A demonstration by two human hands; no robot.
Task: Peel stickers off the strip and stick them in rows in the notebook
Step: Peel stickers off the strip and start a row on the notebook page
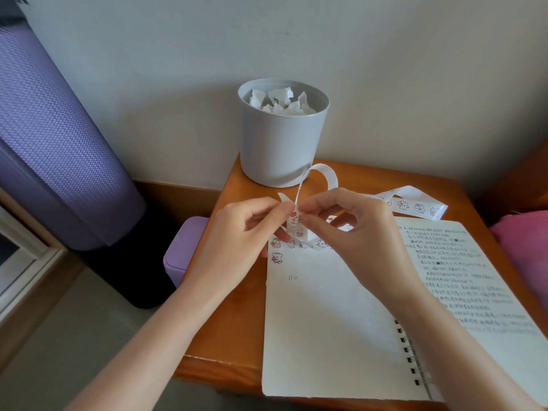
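Observation:
A white sticker strip (412, 204) with small cartoon animals loops up over the table and trails to the right. My left hand (237, 235) pinches the strip from the left. My right hand (353, 229) pinches at a sticker (295, 218) on the strip, thumb and forefinger meeting just above the notebook. The open spiral notebook (329, 321) lies below both hands; its left page is mostly blank. Several stickers (277, 258) sit along that page's top and left edge. The right page is filled with handwriting.
A grey bin (281, 143) holding crumpled white paper stands at the back of the small orange wooden table (234, 321), against the wall. A purple rolled mat (53, 137) leans at left, a purple box (178, 256) sits beside the table, and pink fabric (525, 250) lies at right.

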